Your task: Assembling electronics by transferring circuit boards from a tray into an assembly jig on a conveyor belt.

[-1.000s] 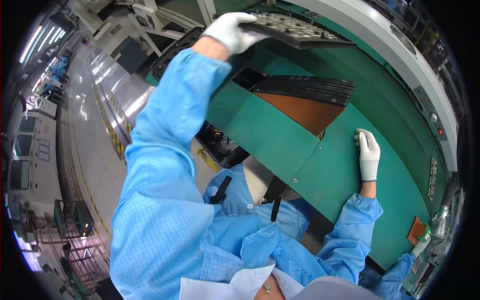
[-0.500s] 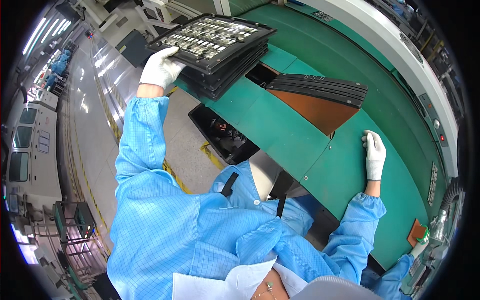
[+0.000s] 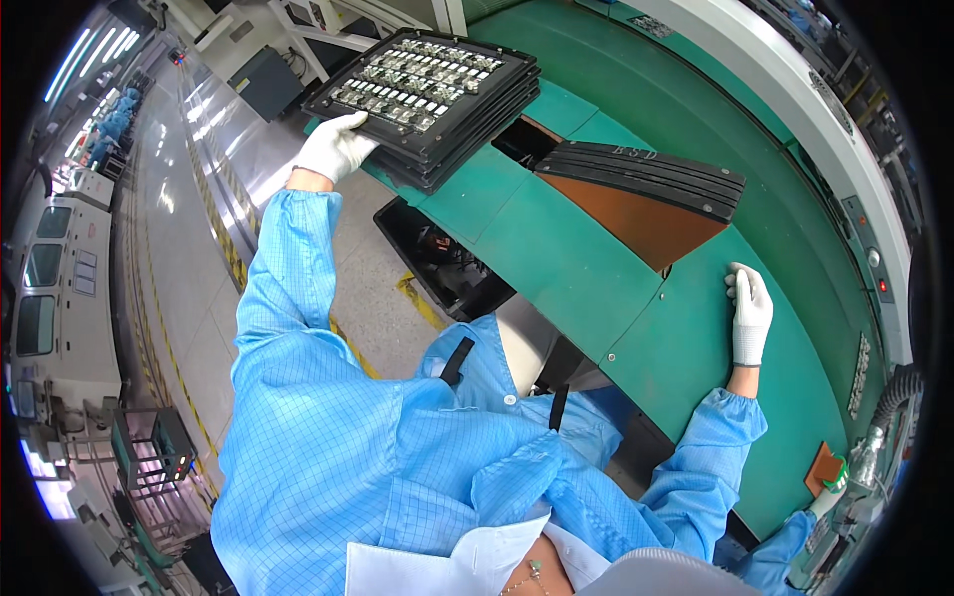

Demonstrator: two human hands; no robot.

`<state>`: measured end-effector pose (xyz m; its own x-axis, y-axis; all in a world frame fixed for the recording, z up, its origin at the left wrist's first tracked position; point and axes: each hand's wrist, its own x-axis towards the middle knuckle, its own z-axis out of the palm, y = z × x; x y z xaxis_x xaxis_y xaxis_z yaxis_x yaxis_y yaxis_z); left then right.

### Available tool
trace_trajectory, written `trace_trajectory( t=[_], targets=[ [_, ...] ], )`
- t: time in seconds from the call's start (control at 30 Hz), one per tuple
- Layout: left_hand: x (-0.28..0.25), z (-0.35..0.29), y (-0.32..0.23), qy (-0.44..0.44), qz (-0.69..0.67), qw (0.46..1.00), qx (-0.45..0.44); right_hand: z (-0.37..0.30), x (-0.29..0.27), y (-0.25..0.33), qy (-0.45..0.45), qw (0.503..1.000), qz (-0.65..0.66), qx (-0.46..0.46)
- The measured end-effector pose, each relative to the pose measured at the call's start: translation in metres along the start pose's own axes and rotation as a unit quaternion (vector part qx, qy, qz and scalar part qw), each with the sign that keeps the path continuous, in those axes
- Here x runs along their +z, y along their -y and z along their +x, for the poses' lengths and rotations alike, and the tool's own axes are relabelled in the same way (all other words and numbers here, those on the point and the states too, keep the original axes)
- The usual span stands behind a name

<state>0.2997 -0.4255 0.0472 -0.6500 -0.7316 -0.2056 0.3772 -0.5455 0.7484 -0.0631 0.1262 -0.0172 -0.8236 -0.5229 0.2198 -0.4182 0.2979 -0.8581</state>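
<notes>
the tray stack [image 3: 437, 154] sits at the left end of the bench [image 3: 556, 273], the left hand [image 3: 336, 149] touching its near side. right of the stack stands the block [image 3: 636, 194]; farther right, the right hand [image 3: 752, 316] lies over the bench. a bin [image 3: 396, 233] is below the near edge, a co-worker's hand [image 3: 827, 500] far right.

To our left, a shiny grey floor [image 3: 159, 263] stretches toward the far end, striped with yellow and black tape [image 3: 221, 223], and tube lights [image 3: 65, 74] shine at the far left. On that side we also see a pale machine [image 3: 70, 333] with dark windows [image 3: 43, 265] and, nearer, a dark rack [image 3: 177, 449]. To our right, a green bench [image 3: 537, 258] runs beside a curving white frame [image 3: 795, 109] bearing a small red light [image 3: 881, 285].
</notes>
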Motion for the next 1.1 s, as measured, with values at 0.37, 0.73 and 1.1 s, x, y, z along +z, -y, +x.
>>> trace_trajectory(
  t=[0.37,0.73,1.1],
  targets=[
    [-0.024,0.023,-0.015,0.038,0.030,0.998,-0.028,0.003,0.002,0.002,-0.001,1.000,-0.011,-0.015],
    [-0.005,0.017,-0.014,0.054,0.062,0.996,-0.017,0.002,0.001,0.003,0.003,1.000,-0.023,0.007],
    [0.016,-0.002,-0.042,-0.046,0.359,0.924,-0.123,0.001,-0.003,-0.001,0.015,1.000,-0.007,0.011]
  ],
)
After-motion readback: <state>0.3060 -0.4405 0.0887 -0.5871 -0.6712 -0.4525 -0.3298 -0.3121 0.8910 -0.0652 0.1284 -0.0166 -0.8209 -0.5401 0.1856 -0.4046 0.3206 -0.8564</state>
